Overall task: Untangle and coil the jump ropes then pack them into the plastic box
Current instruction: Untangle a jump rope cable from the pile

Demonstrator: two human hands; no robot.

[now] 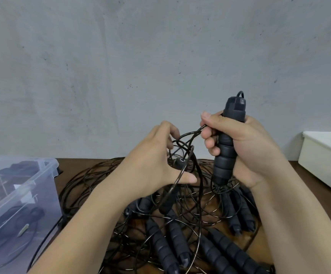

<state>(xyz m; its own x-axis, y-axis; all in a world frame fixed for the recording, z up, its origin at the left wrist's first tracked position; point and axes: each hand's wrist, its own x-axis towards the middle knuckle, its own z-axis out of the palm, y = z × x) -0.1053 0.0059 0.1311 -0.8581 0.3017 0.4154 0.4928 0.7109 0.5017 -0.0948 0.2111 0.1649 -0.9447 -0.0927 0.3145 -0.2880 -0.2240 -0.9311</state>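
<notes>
Many black jump ropes [177,238] lie tangled on the brown table [71,167] under both hands. Right hand [247,147] grips one ribbed handle [225,155] upright; left hand [150,165], just beside it, hooks curled fingers into thin cord [188,133]. Clear plastic box [22,194] sits left of the left hand, white tub [325,161] right of the right

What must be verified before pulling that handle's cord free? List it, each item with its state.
1. Right hand grips the handle fully: ok.
2. Left hand has its fingers hooked round the cord: ok.
3. Cord clear of the pile on the table: not ok, loops still cross it.
4. Which strand runs to the held handle: cannot tell.
5. Plastic box open, on the left side: ok.
</notes>
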